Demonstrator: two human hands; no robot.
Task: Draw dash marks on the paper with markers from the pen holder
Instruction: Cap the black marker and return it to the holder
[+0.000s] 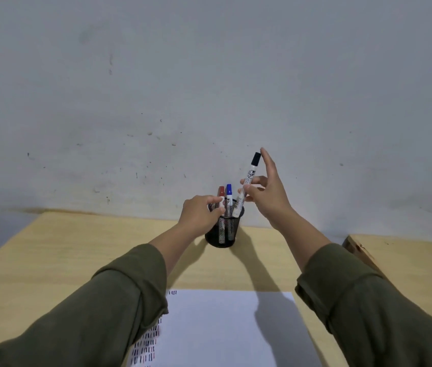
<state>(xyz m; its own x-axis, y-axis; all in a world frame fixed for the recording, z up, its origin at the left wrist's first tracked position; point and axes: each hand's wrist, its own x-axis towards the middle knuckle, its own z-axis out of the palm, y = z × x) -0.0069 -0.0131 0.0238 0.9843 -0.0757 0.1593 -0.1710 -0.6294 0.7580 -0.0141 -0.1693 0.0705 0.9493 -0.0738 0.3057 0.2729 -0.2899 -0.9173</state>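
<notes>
The desk carries my paper at its near edge, dashes down the sheet's left side, the rest free. Toward the far edge, my left hand curls closed round the mesh pen holder to steady it; red marker and blue marker stand inside. My right hand pinches the black marker, forefinger raised, its foot at the rim.

Three markers, one pen holder, one paper, two hands.
</notes>
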